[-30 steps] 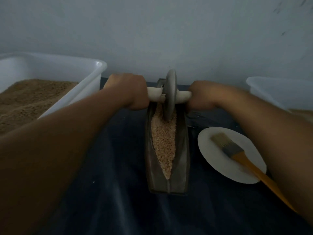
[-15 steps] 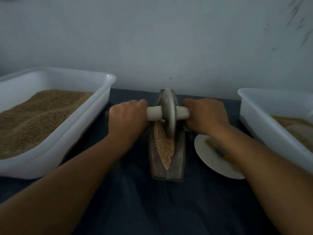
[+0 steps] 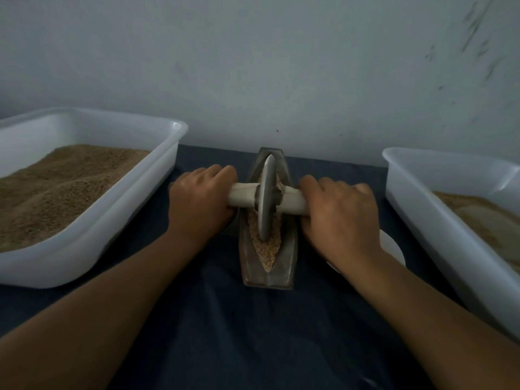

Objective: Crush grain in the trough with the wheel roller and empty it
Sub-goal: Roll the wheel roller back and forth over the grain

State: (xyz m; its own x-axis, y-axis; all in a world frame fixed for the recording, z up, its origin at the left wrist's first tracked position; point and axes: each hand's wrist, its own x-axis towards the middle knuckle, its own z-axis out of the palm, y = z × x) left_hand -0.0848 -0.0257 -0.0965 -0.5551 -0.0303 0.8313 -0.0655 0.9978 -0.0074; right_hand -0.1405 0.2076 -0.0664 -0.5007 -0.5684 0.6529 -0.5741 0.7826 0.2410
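While both hands grip the handle, the left hand (image 3: 201, 202) and right hand (image 3: 339, 218) with fingers curled round its pale wood ends, the flat gray wheel (image 3: 266, 198) stands in the trough (image 3: 287, 266). Grain (image 3: 267, 249) inside looks still bumpy, maybe half crushed. Emptying is not done yet. The trough is long, pointed and dull metal.

On our left we have a big white plastic tub (image 3: 118, 220), heaped with brown grain-like meal (image 3: 56, 190). Over on the right, a second white tub (image 3: 439, 215) shows a paler fill (image 3: 489, 218). Just beside it we glimpse the edge of a white plate (image 3: 394, 249). Everything sits on a dark blue cloth (image 3: 253, 333), with a pale scuffed wall (image 3: 281, 66) behind.
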